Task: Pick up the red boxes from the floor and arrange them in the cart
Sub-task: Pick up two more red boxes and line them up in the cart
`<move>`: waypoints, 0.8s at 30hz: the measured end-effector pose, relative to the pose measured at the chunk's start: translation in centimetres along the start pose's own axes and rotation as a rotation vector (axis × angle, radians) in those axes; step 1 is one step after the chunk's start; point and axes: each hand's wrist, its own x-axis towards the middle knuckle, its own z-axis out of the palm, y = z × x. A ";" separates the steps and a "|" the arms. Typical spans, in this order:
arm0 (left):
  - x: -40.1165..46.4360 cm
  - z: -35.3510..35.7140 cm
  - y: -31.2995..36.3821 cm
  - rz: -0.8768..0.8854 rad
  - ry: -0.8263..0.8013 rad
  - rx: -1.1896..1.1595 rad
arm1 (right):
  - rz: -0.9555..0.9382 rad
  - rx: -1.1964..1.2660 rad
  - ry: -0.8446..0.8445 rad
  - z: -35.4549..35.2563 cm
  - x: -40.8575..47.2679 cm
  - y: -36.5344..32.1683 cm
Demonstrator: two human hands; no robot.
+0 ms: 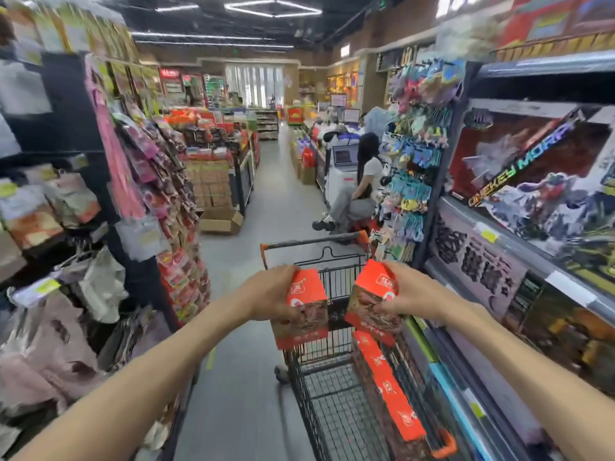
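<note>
Head view is showing the left hand [276, 294] gripping one red cardboard box [304, 311] and the right hand [404, 294] gripping another [376, 294] above the black wire cart [319, 410]. A row of red boxes [386, 384] is already lying along its right wall, so arranging looks partly done; no floor boxes are showing.

glossy printed card red boxes [301, 307], black wire-metal cart [332, 404], seemingly smooth floor [239, 377]
</note>
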 end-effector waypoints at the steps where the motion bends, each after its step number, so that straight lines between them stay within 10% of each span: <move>1: 1.5 0.1 -1.5 0.012 -0.004 0.004 | 0.009 -0.001 0.005 0.4 1.8 -0.1; 11: 17.4 1.0 -12.1 0.274 -0.081 0.053 | 0.235 0.082 0.104 2.4 12.7 0.4; 24: 34.2 14.2 -9.3 0.657 -0.271 0.029 | 0.658 0.033 0.181 8.8 14.8 12.7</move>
